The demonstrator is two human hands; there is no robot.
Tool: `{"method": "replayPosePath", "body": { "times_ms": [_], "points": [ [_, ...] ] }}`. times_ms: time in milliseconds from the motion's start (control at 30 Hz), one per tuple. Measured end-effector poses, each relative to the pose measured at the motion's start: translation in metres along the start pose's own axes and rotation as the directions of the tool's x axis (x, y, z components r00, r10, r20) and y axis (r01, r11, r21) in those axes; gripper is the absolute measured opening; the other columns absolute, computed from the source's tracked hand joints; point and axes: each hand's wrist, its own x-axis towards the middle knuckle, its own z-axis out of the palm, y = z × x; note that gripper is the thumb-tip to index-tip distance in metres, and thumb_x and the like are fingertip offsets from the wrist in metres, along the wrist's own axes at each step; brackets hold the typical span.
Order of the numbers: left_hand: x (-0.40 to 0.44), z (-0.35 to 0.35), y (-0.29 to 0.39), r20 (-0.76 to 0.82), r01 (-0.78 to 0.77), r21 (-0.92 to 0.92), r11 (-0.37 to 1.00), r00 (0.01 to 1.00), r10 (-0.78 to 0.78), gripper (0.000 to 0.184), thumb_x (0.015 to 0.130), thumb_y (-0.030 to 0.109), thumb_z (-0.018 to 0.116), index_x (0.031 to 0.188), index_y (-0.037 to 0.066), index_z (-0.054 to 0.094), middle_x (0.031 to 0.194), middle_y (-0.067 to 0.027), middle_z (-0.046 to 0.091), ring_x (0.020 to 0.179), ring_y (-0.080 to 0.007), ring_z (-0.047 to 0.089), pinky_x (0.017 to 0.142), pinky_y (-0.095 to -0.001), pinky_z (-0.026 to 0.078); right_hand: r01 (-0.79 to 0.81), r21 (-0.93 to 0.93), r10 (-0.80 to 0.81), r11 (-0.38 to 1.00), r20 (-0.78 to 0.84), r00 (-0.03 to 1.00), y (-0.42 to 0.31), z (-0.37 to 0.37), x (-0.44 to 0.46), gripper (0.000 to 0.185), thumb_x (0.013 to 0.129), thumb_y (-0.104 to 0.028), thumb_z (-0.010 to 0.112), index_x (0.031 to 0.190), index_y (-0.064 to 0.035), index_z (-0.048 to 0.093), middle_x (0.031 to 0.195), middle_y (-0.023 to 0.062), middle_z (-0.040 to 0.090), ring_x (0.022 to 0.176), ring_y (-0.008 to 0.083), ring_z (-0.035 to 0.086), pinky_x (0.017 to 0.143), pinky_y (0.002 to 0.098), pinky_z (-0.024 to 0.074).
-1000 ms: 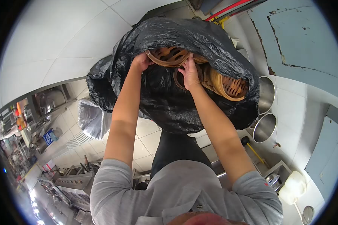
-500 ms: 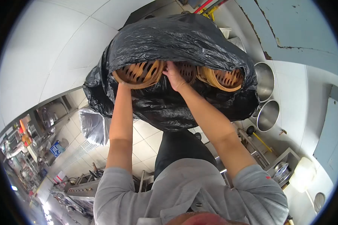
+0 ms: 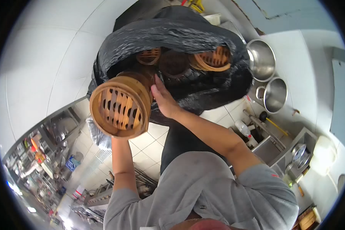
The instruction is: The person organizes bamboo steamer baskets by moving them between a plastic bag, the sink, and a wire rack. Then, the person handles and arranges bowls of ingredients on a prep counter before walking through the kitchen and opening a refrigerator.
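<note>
A stack of bamboo steamers (image 3: 119, 109) is held out of the mouth of a black plastic bag (image 3: 157, 32), its slatted end tilted toward me. My left hand is hidden behind the stack, holding it from below; only the left forearm (image 3: 122, 161) shows. My right hand (image 3: 165, 99) holds the side of the stack, thumb and fingers lying along the bamboo wall. Deeper in the bag lie more steamers: a small-looking one (image 3: 148, 56) at the left, a dark one (image 3: 174, 63) in the middle and a light stack (image 3: 212, 59) at the right.
Two steel pots (image 3: 275, 95) stand by the wall at right. Below them are a metal sink (image 3: 268, 149), a plastic bottle (image 3: 242, 128) and a white plastic container (image 3: 323, 156). Shelves crowded with kitchenware (image 3: 38, 153) run along the left. Tiled floor (image 3: 147, 147) shows under my arms.
Both hands have drawn the left stack of steamers out of the bag, toward me and to the left. A further steamer now shows behind it. The view has shifted.
</note>
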Motion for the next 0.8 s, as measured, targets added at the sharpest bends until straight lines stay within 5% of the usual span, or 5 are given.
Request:
{"method": "replayPosePath", "body": {
  "times_ms": [333,433,600,767,800],
  "points": [
    [-0.009,0.08,-0.029,0.207,0.277,0.364,0.889,0.907,-0.367,0.047,0.109,0.027,0.036,0.151,0.007,0.044,0.152,-0.016,0.048,0.138,-0.0335,0.049,0.113,-0.0507,0.044,0.058,0.116,-0.031,0.992,-0.224,0.974,0.0,-0.096,-0.174,0.104,0.103,-0.071,0.026,0.158,0.0125,0.0,0.168,0.0309,0.0,0.158,0.037,-0.002,0.128,0.0388,0.0047],
    [-0.021,0.147,0.015,0.3,0.319,0.537,0.781,0.793,-0.53,0.046,0.109,0.027,0.038,0.15,0.007,0.045,0.152,-0.0157,0.049,0.137,-0.0332,0.05,0.112,-0.0504,0.046,0.144,0.11,-0.086,0.983,-0.418,0.904,-0.104,-0.023,-0.213,0.107,0.1,-0.076,0.022,0.159,0.0115,0.003,0.168,0.0308,0.001,0.158,0.0377,-0.002,0.128,0.0391,0.0059],
    [0.005,0.269,-0.002,0.32,0.348,0.806,0.48,0.425,-0.847,0.045,0.109,0.026,0.04,0.149,0.006,0.046,0.15,-0.0152,0.051,0.136,-0.0327,0.052,0.11,-0.0499,0.048,0.184,0.026,-0.088,0.983,-0.805,0.587,-0.121,0.032,-0.202,0.108,0.097,-0.081,0.018,0.16,0.0074,0.015,0.167,0.0326,0.001,0.158,0.0394,0.0,0.128,0.0402,0.0071],
    [-0.079,0.378,-0.066,0.123,0.158,0.98,0.122,0.004,-0.992,0.044,0.108,0.025,0.043,0.148,0.006,0.047,0.149,-0.0147,0.052,0.134,-0.0323,0.053,0.109,-0.0493,0.05,0.427,0.204,0.085,0.881,-0.956,0.281,-0.152,0.084,-0.257,0.104,0.094,-0.085,0.022,0.166,-0.0107,0.011,0.17,0.0146,0.018,0.155,0.0328,0.022,0.121,0.0536,0.0317],
    [-0.11,0.39,-0.077,0.066,0.097,0.994,0.058,-0.077,-0.995,0.044,0.108,0.025,0.043,0.148,0.006,0.047,0.149,-0.0146,0.053,0.134,-0.0322,0.054,0.108,-0.0492,0.05,0.494,0.181,0.128,0.851,-0.982,0.139,-0.163,0.108,-0.262,0.105,0.093,-0.087,0.023,0.163,-0.009,0.021,0.167,0.0174,0.025,0.153,0.0343,0.027,0.118,0.0532,0.0348]
  ]
}}
